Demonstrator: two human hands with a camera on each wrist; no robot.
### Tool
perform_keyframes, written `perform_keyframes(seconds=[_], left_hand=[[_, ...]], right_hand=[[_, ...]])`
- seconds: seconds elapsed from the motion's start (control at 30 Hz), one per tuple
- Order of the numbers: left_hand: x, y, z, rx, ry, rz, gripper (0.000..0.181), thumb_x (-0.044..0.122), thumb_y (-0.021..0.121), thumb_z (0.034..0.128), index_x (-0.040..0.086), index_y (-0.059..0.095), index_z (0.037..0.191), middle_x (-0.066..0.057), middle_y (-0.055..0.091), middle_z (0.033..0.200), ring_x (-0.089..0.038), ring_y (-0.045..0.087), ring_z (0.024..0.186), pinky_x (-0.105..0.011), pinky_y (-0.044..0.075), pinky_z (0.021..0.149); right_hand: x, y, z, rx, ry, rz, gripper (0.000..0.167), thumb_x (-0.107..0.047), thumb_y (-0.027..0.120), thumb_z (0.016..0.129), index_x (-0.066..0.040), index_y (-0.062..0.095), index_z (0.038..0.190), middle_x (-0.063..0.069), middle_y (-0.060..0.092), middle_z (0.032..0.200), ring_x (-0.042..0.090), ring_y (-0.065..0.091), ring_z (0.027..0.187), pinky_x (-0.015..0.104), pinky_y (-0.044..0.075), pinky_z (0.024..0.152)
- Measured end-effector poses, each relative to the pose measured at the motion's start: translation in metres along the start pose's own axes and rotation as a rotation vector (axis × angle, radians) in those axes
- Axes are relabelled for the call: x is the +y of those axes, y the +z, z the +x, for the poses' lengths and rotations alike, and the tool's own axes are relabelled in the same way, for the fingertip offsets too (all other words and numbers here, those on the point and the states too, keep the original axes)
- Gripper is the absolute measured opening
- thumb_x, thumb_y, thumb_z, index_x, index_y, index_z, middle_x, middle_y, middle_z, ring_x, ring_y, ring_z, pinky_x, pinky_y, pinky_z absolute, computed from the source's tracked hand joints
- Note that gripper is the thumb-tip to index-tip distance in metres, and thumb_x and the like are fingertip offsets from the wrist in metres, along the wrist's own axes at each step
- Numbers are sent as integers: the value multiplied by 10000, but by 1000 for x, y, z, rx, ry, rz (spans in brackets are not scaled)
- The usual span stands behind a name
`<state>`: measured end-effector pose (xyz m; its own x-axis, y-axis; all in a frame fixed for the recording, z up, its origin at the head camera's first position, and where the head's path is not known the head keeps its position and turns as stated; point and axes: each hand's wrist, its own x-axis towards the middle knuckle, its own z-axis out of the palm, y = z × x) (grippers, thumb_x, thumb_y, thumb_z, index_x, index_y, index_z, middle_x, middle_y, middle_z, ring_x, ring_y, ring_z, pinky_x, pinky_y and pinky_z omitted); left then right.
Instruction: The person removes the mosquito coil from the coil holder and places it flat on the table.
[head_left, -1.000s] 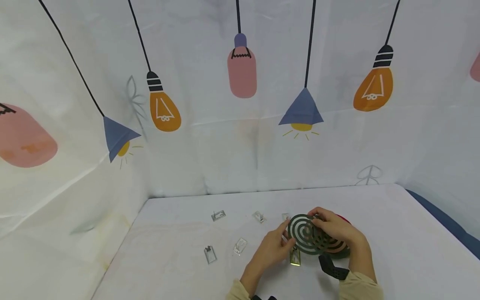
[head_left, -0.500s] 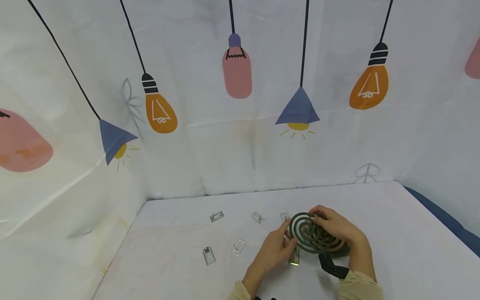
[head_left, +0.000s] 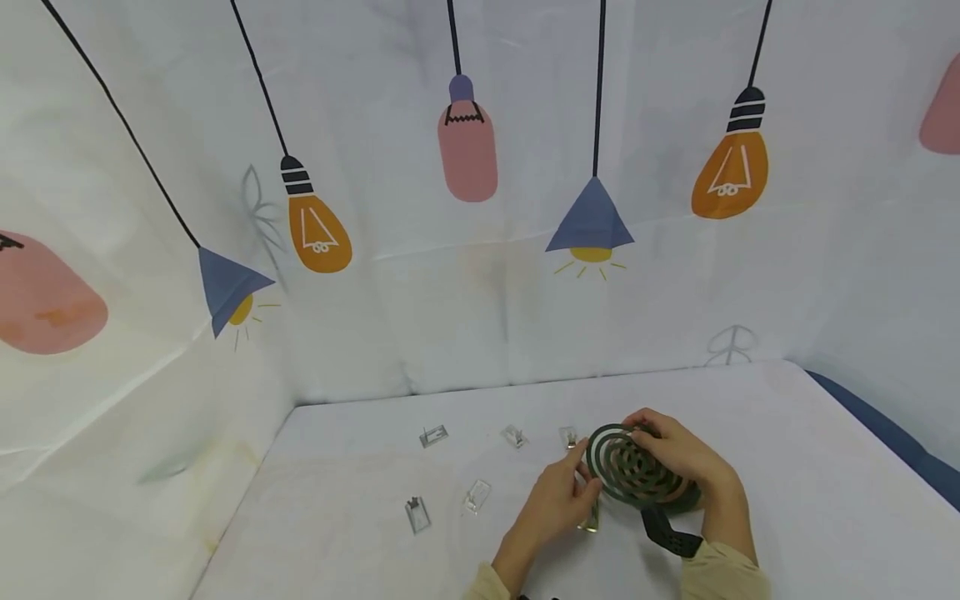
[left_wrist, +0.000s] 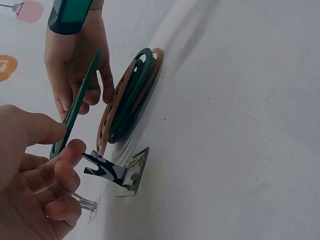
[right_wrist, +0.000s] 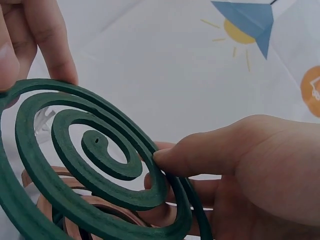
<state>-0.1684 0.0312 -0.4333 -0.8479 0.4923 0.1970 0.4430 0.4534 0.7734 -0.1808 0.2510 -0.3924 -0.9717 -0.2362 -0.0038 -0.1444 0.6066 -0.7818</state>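
Observation:
Both hands hold a green mosquito coil (right_wrist: 127,171) tilted above the table. My left hand (head_left: 555,500) pinches its left rim between thumb and fingertips. On the opposite side my right hand (head_left: 682,450) grips it, thumb on top and fingers underneath. Below and behind lies a stack of brown and green coils (left_wrist: 131,112), partly hidden in the head view by the held coil. A small metal coil stand (left_wrist: 132,175), its prong bent up, sits close to the stack, just under my left hand.
Several more small metal stands lie spread to the left on the white table, among them one at the back (head_left: 433,436) and one nearer the front (head_left: 417,514). A white sheet with printed lamps (head_left: 472,317) hangs behind the table.
The green coil and my left hand have shifted slightly right, so the coil overlaps the stack more. Both hands keep their hold. The head view has drifted a little.

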Motion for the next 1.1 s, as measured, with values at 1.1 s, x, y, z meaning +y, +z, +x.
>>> perform_keyframes(seconds=[1.1], left_hand=[[10,26,21,118,-57,51,510,178,606,854,49,501,1337,94,612,772,77,353,477,-112,327,498]], right_hand=[[11,-5,3,124,55,-38,269,-106,437,982,7,519,1212,247,590,1168,324,570,1044,469,451,846]])
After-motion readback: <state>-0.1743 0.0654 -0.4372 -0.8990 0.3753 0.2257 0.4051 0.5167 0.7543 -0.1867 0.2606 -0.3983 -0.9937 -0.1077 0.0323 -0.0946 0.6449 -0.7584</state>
